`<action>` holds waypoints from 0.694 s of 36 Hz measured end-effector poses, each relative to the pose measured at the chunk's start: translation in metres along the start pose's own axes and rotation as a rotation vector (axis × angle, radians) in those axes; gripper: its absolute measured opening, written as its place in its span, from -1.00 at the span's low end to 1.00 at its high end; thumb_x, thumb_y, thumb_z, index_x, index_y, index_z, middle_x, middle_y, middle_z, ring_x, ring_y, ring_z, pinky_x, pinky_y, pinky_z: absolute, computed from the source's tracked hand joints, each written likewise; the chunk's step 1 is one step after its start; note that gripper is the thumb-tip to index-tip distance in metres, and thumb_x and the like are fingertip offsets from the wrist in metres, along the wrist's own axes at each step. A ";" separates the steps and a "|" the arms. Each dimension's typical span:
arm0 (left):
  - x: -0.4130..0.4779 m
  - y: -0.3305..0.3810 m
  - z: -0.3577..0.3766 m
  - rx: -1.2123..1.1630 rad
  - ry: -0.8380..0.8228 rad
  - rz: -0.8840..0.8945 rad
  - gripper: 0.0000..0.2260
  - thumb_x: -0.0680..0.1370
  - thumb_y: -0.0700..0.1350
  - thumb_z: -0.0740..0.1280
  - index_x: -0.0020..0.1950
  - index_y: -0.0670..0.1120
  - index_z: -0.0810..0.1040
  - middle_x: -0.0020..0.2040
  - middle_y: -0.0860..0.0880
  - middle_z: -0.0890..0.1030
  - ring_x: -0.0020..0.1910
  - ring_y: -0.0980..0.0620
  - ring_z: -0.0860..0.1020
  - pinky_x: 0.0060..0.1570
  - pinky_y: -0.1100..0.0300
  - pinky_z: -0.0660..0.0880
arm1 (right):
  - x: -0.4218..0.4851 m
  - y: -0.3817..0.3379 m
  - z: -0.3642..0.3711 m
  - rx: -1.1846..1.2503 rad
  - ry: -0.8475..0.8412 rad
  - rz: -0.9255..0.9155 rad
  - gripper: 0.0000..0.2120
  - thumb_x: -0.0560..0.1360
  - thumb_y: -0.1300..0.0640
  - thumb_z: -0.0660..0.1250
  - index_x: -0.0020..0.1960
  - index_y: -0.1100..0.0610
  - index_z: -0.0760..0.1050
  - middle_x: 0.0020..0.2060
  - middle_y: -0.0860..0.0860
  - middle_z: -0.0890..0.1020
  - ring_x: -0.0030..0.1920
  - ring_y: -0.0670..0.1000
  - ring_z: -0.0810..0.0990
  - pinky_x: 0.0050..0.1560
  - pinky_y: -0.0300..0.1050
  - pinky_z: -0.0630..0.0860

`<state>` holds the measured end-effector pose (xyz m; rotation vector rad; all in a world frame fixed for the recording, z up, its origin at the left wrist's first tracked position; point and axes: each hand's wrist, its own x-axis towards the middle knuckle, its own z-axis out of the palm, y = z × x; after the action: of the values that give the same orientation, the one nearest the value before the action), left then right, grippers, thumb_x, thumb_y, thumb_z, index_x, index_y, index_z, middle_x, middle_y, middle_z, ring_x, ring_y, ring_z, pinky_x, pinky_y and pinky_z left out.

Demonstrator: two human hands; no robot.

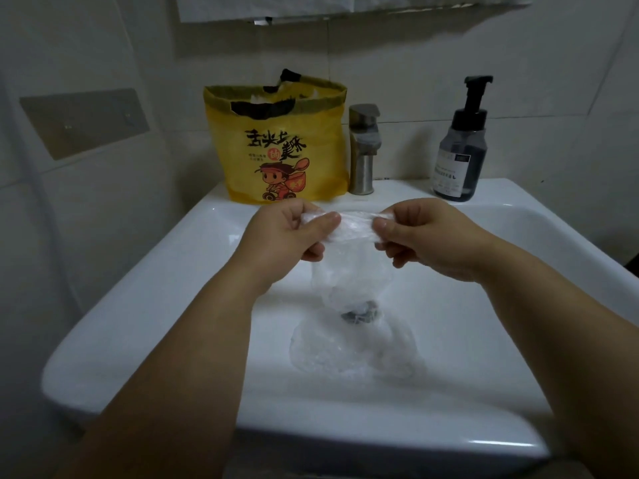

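A thin clear plastic bag [352,267] hangs over the white sink basin [166,271]. My left hand [287,233] pinches its top edge on the left, and my right hand [425,236] pinches the same edge on the right, stretching it between them. The bag's lower end droops down to the drain [361,311]. A second crumpled piece of clear plastic [345,350] lies in the bottom of the basin, nearer to me.
A yellow printed plastic bag [283,146] stands on the sink's back ledge at the left. A metal faucet [363,150] rises behind the hands. A dark pump bottle [461,146] stands at the back right. Tiled walls close in on the left and behind.
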<state>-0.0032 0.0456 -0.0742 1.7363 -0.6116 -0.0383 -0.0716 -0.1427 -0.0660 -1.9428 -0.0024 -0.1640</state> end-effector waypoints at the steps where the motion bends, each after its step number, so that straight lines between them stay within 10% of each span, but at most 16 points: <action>1: 0.000 0.001 0.001 -0.012 0.026 -0.010 -0.87 0.51 -0.10 0.42 -0.15 -0.15 0.58 -0.43 0.04 0.57 -0.48 0.21 0.50 -0.35 0.33 0.54 | 0.000 -0.001 0.000 0.030 -0.016 0.015 -0.81 0.55 0.15 0.27 -0.03 0.27 0.56 -0.33 0.03 0.60 -0.41 -0.15 0.55 -0.34 -0.32 0.52; 6: 0.005 0.003 0.007 -0.304 0.159 -0.087 -0.68 0.42 0.08 0.40 0.01 -0.13 0.56 -0.23 0.08 0.64 -0.22 0.17 0.59 -0.27 0.30 0.53 | 0.000 -0.002 0.013 0.224 0.046 0.020 -0.84 0.58 0.18 0.24 -0.10 0.24 0.53 -0.36 0.02 0.59 -0.37 -0.08 0.51 -0.34 -0.28 0.51; 10: 0.001 0.003 0.020 -0.524 -0.137 -0.247 -0.29 0.23 0.23 0.35 0.29 -0.12 0.46 0.13 -0.08 0.63 0.15 -0.06 0.59 0.05 0.07 0.56 | 0.001 -0.001 0.031 0.282 0.107 -0.009 -0.79 0.61 0.19 0.21 -0.11 0.26 0.54 -0.33 0.08 0.58 -0.36 -0.04 0.51 -0.35 -0.24 0.49; 17: 0.003 0.002 0.036 -0.506 -0.169 -0.280 -0.66 0.62 0.10 0.16 0.07 -0.08 0.62 -0.15 -0.01 0.70 -0.28 0.13 0.65 -0.24 0.25 0.56 | 0.003 -0.002 0.054 0.259 0.120 -0.053 -0.78 0.59 0.19 0.24 -0.11 0.32 0.55 -0.26 0.22 0.59 -0.31 0.06 0.53 -0.31 -0.16 0.47; 25: 0.010 0.000 0.022 -0.520 0.086 -0.198 -0.77 0.60 -0.02 0.28 -0.09 -0.16 0.59 -0.21 -0.03 0.69 -0.16 0.03 0.66 -0.15 0.18 0.58 | 0.000 -0.008 0.038 0.311 0.070 0.047 -0.81 0.58 0.22 0.26 0.05 0.35 0.55 -0.31 0.10 0.58 -0.38 -0.06 0.48 -0.37 -0.28 0.48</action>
<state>-0.0018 0.0216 -0.0768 1.2784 -0.3250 -0.2391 -0.0680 -0.1042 -0.0721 -1.6250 0.0609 -0.1887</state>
